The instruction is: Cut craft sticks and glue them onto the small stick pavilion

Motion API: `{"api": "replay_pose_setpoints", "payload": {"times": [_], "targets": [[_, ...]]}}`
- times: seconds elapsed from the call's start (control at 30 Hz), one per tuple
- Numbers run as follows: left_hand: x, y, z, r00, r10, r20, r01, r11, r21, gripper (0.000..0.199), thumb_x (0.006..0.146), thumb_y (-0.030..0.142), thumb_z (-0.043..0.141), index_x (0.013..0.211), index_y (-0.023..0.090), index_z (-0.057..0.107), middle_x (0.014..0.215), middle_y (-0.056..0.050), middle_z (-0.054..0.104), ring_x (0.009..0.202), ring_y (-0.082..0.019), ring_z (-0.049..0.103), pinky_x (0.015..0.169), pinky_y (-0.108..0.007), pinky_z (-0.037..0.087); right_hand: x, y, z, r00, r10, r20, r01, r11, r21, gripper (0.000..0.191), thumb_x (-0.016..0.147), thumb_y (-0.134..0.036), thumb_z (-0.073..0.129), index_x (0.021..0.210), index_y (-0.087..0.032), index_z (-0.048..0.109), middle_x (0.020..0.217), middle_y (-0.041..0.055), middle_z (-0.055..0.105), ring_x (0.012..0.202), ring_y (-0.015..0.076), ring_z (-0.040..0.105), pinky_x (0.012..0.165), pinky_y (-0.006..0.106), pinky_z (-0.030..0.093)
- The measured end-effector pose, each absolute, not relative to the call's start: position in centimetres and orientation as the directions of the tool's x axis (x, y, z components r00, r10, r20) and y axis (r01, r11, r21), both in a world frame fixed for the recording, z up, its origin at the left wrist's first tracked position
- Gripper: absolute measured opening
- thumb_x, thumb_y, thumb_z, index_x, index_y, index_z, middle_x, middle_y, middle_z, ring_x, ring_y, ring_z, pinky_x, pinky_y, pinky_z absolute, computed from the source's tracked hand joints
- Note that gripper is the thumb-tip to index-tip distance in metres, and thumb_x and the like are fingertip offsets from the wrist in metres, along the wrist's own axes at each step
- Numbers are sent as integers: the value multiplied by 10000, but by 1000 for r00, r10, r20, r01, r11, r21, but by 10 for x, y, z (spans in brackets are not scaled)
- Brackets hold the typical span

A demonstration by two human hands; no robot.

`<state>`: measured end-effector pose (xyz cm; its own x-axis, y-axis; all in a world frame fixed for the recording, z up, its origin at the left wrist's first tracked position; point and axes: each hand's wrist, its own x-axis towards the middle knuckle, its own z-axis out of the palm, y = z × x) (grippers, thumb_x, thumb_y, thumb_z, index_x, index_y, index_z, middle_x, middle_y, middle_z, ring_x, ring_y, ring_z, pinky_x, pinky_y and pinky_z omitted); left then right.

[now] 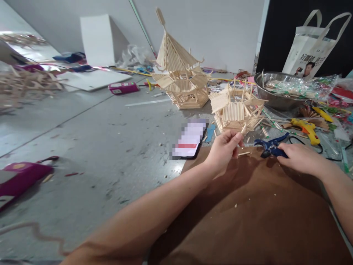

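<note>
Between thumb and fingers, my left hand (226, 148) pinches a short wooden stick (243, 128) that points up. Just beyond it stands a low, roofed model made of wooden sticks (233, 111). My right hand (299, 157) is closed around the handles of blue pliers (271, 147), whose jaws point left toward my left hand. A loose piece of stick (244, 153) lies between the two hands on the brown sheet (264, 213). Farther back rises a taller stick pagoda (183, 70) with a pointed roof.
A phone (190, 140) lies left of my left hand. At right are a yellow glue gun (309, 129), a metal bowl (275, 98) of wrapped sticks and a white bag (307, 51). Purple boxes (123, 88) and a white board (91, 79) rest on the grey floor at left.
</note>
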<state>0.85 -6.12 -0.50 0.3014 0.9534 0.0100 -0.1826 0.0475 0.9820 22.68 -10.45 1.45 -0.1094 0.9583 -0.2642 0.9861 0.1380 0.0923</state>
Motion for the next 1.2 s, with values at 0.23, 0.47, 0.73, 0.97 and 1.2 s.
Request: {"api": "replay_pose_setpoints", "payload": {"times": [0.23,0.47,0.73,0.97,1.2], "targets": [[7,-61,-7,288,951,109,-123,-76,989,190,769,310,535,677,145,518,667,12,556,498,-46,468,495,-190,386,243,-110,41,28,1000,6,921,-24,-389,298,724,-494,508,841,-223,544,687,9,619,588,156,556,508,264,374],[4,-67,-6,471,799,374,-39,-404,914,154,795,284,516,705,159,520,1209,-99,495,1118,-185,445,952,-370,308,232,-123,42,-75,995,-65,375,-32,-926,204,702,-410,590,744,-226,514,421,-68,453,334,79,392,348,222,269],[9,-75,-16,600,789,133,-18,-153,988,272,793,410,489,723,148,472,629,5,529,570,-80,477,569,-222,383,205,-107,8,-51,995,-82,6,-82,-997,183,648,-336,610,801,-238,587,745,2,619,618,139,577,553,278,460],[15,-84,-12,519,839,163,-63,-153,986,233,797,351,496,675,153,476,584,26,511,533,-70,460,551,-208,382,186,-114,-5,-92,994,-62,117,-51,-992,427,780,-328,223,1014,-243,570,857,79,657,847,209,606,718,414,446],[23,-99,-14,538,791,291,-23,-331,943,126,784,215,509,668,166,510,949,-75,628,983,-165,540,841,-299,400,179,-114,-5,35,999,22,-119,26,-993,253,665,-287,582,911,-243,547,816,-1,613,802,188,612,738,356,479]]}}
